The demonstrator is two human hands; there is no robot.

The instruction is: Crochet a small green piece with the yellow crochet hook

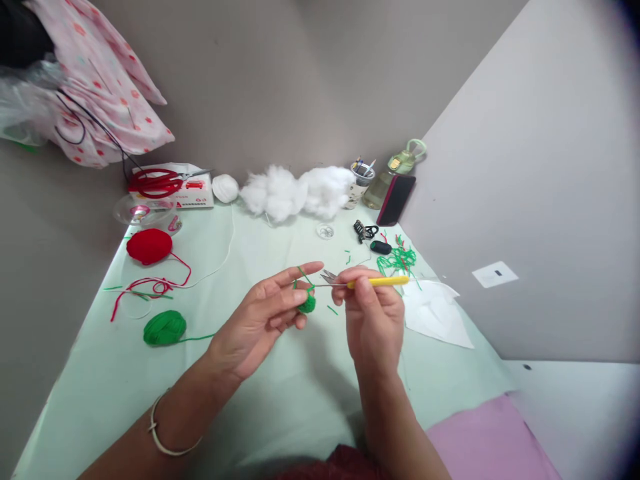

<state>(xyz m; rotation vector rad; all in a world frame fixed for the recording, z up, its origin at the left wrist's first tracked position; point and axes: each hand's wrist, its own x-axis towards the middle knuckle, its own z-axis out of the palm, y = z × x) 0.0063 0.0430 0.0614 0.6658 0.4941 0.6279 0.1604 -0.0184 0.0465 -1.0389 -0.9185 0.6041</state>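
Between the thumb and fingers of my left hand (265, 303) is a small green crochet piece (307, 303). Green yarn runs from it up over my stretched index finger. My right hand (375, 313) is closed around a crochet hook with a yellow handle (383, 282), its metal shaft pointing left to the top of the crochet piece. Scissor blades (329, 276) show just past my right fingertips; the rest of them is hidden, and I cannot tell whether they touch the hand. A strand leads from a green yarn ball (165, 328) toward my left wrist.
Left on the table are a red yarn ball (149, 246), red-handled scissors (156, 183) and a box (197, 193). White stuffing (297, 193) and a white yarn ball (225, 189) sit along the wall. At right are a phone (397, 201), bottle (380, 189), hair clip (365, 231) and green yarn scraps (397, 259).
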